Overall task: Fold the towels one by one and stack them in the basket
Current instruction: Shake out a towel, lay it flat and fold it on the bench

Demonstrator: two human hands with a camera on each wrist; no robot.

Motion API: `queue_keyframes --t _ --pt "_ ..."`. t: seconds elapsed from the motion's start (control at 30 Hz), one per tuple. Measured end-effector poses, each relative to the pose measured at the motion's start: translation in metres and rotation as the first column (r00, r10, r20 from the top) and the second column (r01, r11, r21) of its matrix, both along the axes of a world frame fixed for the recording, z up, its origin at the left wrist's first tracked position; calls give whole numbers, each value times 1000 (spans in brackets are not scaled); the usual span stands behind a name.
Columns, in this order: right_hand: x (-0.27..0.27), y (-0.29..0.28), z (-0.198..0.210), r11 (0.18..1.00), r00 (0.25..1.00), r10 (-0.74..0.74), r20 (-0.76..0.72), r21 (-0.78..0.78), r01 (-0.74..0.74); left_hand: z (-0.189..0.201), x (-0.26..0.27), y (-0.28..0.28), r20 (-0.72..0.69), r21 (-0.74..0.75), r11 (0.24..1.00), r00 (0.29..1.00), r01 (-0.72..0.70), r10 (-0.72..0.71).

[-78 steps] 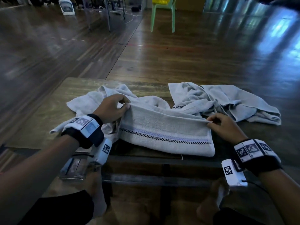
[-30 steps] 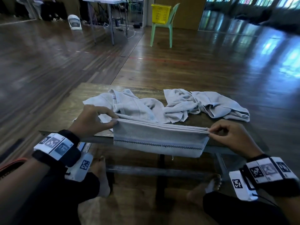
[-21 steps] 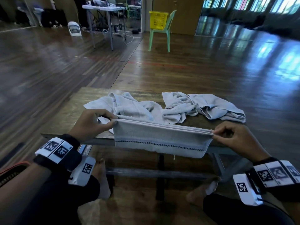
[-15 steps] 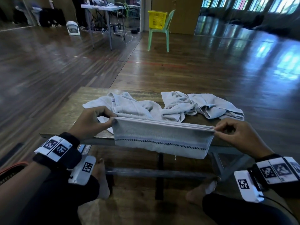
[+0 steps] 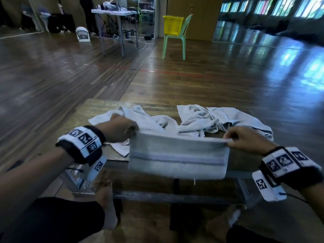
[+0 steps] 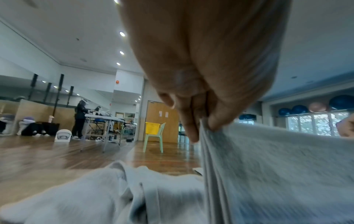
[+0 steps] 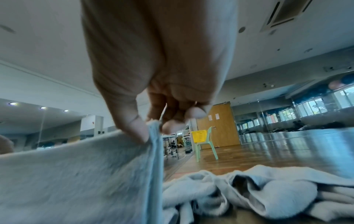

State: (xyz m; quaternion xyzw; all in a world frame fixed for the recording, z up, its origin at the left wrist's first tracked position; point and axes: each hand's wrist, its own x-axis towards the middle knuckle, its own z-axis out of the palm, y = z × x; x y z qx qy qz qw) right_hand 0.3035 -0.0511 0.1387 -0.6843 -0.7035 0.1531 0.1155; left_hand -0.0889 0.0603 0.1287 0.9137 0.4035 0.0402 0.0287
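— What have the hands got?

— My left hand (image 5: 117, 129) pinches the left top corner of the folded towel (image 5: 178, 158), thumb and fingers (image 6: 220, 119) closed on the bunched edge. My right hand (image 5: 244, 140) pinches the right top corner the same way, thumb (image 7: 134, 127) pressed on the cloth.

— Where does the towel sit?

— It is stretched taut between both hands and hangs in front of the near edge of the tabletop (image 5: 82, 116), its striped band running across the lower half. It looks blurred in the head view.

— And the rest?

— Two crumpled towels lie on the tabletop behind it: one on the left (image 5: 140, 118), partly under my left hand, one on the right (image 5: 219, 120). The yellow basket (image 5: 172, 25) stands on a green chair (image 5: 182, 37) far across the wooden floor (image 5: 210, 81).
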Motion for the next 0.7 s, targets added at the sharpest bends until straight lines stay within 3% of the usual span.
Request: queue_keyframes --t 0.07,0.13,0.2,0.27,0.33,0.43,0.53,0.7 --pt "8 21 8 963 994 -79 -80 251 97 13 9 22 193 119 993 981 -22 -1" --pt "16 35 14 869 984 -86 -153 471 149 22 15 36 358 339 937 933 -91 -39" --pt "23 44 12 789 990 -42 -133 603 115 22 19 40 423 493 851 905 -180 -53" --pt "27 48 -2 748 997 -2 -80 662 55 9 22 36 444 527 826 893 -202 -65" --pt "29 49 -32 773 1000 21 3 634 -18 -18 25 32 404 497 854 912 -155 -70" --pt "30 40 -93 900 995 37 97 430 -76 -80 26 21 253 336 942 964 -13 -77" --pt "32 24 -140 946 991 61 123 309 -97 -135 21 13 195 226 973 976 47 -93" --pt "30 6 -156 958 994 12 106 283 -41 -153 15 10 155 277 961 985 29 -74"
